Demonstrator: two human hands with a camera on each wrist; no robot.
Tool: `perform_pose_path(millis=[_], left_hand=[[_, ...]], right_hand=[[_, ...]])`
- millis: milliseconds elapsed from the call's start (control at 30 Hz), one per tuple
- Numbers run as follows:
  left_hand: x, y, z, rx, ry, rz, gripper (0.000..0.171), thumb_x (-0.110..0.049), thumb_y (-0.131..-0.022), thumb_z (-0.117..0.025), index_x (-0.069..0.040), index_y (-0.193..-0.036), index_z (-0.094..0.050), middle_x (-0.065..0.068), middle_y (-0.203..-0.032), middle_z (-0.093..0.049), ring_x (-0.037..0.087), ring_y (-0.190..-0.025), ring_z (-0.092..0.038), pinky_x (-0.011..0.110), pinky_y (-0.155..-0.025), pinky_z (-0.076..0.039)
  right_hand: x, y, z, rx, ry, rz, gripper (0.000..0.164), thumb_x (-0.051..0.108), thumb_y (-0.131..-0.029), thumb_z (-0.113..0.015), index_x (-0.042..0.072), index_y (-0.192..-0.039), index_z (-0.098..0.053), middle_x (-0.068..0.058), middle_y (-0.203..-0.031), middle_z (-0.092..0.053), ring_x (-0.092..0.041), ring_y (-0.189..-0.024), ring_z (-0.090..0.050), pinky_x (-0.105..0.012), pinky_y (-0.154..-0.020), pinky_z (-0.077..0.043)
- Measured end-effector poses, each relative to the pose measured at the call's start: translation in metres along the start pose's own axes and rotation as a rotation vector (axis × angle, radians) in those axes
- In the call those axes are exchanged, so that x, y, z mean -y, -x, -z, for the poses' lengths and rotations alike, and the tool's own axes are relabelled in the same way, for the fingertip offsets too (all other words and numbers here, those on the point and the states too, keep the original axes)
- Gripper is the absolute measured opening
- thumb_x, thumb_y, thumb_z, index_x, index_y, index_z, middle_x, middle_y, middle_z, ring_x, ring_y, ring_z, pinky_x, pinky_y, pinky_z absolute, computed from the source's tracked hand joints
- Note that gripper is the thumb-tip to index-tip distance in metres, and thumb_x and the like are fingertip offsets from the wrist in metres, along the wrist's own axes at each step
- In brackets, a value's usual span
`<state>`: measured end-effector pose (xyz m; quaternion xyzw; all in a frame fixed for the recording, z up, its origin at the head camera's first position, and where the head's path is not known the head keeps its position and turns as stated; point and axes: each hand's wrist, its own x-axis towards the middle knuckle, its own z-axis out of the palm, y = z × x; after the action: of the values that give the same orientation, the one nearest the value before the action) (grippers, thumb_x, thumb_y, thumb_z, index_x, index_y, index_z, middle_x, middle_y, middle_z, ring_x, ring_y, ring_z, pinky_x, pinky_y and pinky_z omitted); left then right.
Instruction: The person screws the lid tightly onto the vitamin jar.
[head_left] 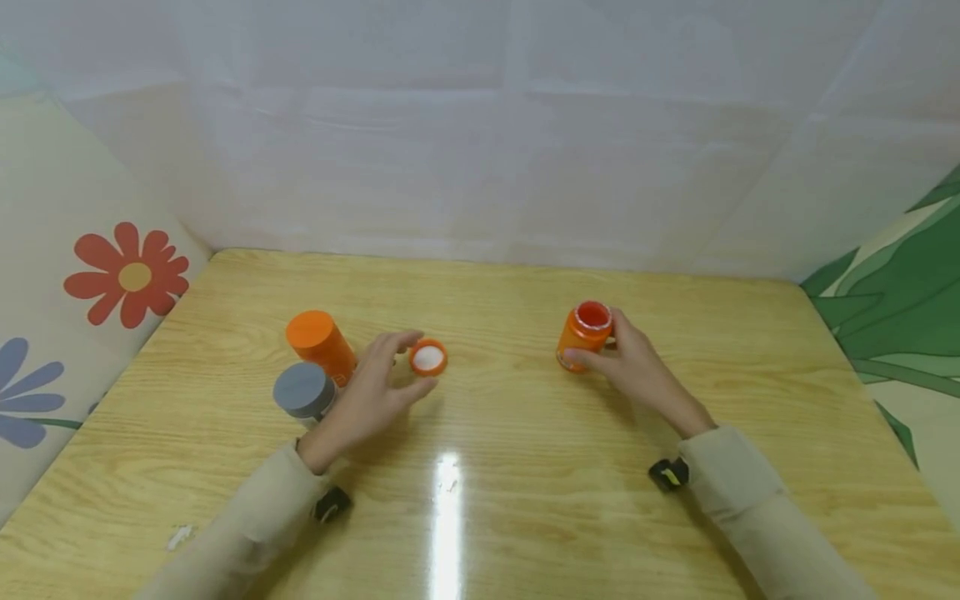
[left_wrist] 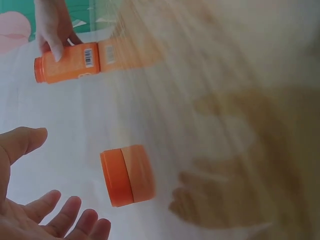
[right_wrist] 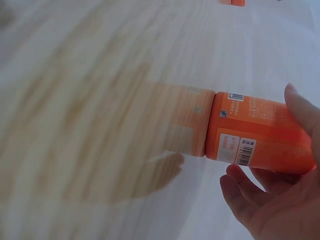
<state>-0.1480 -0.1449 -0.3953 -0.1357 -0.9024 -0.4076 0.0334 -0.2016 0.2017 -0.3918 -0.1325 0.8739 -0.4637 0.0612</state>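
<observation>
An uncapped orange bottle (head_left: 579,340) stands upright on the table, its red inside showing through the round mouth. My right hand (head_left: 637,372) holds its side between thumb and fingers; barcode labels on the orange bottle (right_wrist: 260,132) show in the right wrist view. An orange lid (head_left: 429,357) lies with its white inside facing up, left of the bottle. Around that lid, my left hand (head_left: 369,398) spreads thumb and fingers apart. The left wrist view shows a gap between these fingers and the orange lid (left_wrist: 117,177).
Close behind the left hand stand a taller orange container (head_left: 321,343) and a grey-lidded container (head_left: 303,390), the latter partly hidden by the wrist. A pale cloth (head_left: 480,167) hangs along the back edge of the glossy wooden table (head_left: 540,500).
</observation>
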Motion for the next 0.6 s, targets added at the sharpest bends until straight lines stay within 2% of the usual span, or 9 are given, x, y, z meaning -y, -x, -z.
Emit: perform_pose_path(millis=[267,433,600], left_hand=[[0.003,-0.009,-0.002,0.056,0.012,0.09,0.068,-0.023,-0.088,-0.076,-0.002,-0.144,-0.044,0.019,-0.138,-0.05,0.035,-0.124,-0.048,0.053,-0.102,-0.043],[0.004,-0.015,-0.003,0.081,0.001,0.127,0.071,-0.024,-0.087,-0.076,-0.002,-0.145,-0.041,0.021,-0.14,-0.048,0.037,-0.128,-0.045,0.056,-0.107,-0.04],[0.007,-0.023,-0.004,0.101,-0.034,0.148,0.071,-0.023,-0.088,-0.075,0.0,-0.145,-0.04,0.024,-0.139,-0.048,0.038,-0.126,-0.046,0.055,-0.105,-0.041]], right_hand=[[0.0,-0.001,-0.001,0.013,0.011,-0.003,0.064,0.025,-0.091,-0.073,0.0,-0.14,-0.039,-0.023,-0.136,-0.055,-0.038,-0.123,-0.058,-0.051,-0.098,-0.052],[0.001,0.0,-0.001,0.015,0.013,-0.003,0.065,0.023,-0.09,-0.074,-0.002,-0.139,-0.039,-0.024,-0.136,-0.055,-0.039,-0.122,-0.057,-0.052,-0.099,-0.052],[0.003,0.001,-0.001,0.021,0.02,-0.003,0.065,0.024,-0.09,-0.074,-0.001,-0.139,-0.04,-0.024,-0.135,-0.056,-0.039,-0.122,-0.057,-0.053,-0.099,-0.051]])
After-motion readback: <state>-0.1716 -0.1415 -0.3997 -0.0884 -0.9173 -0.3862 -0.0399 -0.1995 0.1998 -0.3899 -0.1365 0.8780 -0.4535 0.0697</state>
